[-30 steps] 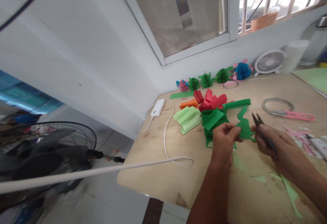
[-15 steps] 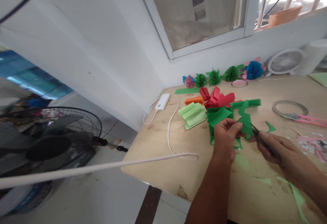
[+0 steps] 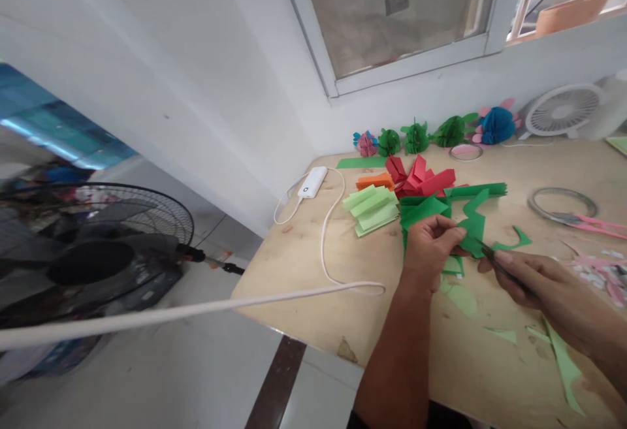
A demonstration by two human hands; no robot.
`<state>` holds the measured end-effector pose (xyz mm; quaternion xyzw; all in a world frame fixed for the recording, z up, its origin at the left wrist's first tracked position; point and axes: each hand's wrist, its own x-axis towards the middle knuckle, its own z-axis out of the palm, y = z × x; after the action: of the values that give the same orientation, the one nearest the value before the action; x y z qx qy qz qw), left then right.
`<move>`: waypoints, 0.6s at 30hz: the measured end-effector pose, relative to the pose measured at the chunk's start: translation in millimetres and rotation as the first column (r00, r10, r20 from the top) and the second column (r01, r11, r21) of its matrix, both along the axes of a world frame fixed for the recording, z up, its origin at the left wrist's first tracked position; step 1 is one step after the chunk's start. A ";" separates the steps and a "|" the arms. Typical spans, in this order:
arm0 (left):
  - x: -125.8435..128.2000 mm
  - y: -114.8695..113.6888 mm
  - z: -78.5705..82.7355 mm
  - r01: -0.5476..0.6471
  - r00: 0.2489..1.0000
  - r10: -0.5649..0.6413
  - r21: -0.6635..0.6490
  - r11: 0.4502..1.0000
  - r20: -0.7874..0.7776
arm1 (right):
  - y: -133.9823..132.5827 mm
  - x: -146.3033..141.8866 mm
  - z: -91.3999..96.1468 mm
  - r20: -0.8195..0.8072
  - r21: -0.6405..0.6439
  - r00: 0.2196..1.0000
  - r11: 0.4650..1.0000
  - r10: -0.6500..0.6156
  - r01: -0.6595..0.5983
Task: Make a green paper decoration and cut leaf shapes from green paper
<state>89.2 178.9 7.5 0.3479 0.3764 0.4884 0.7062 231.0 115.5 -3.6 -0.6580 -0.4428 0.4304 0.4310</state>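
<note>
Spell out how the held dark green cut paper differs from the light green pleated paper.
The dark green cut paper is in the left hand; the light green pleated paper lies on the pale wooden table. The cut paper has curving edges, the pleated paper straight folds. Both are green.

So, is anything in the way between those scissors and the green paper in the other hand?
Nothing visible stands between them: the scissors, in the right hand, meet the green paper at its right side. The left hand pinches its left side. A curved green scrap lies off to the right.
</note>
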 end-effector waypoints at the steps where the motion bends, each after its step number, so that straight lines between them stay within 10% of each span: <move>1: -0.9 0.5 -0.5 0.014 1.000 -0.014 0.008 1.000 -0.001 | 0.0 0.9 -1.4 -0.017 -0.030 0.999 0.999 0.045 -0.045; 18: -7.3 3.3 -4.4 0.112 0.993 -0.109 0.068 0.991 -0.037 | 0.9 1.2 -2.4 -0.014 -0.144 0.990 0.979 0.142 -0.143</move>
<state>81.9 182.2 3.1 0.4006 0.3510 0.4555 0.7133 232.1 116.4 -6.0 -0.6532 -0.4557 0.4923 0.3512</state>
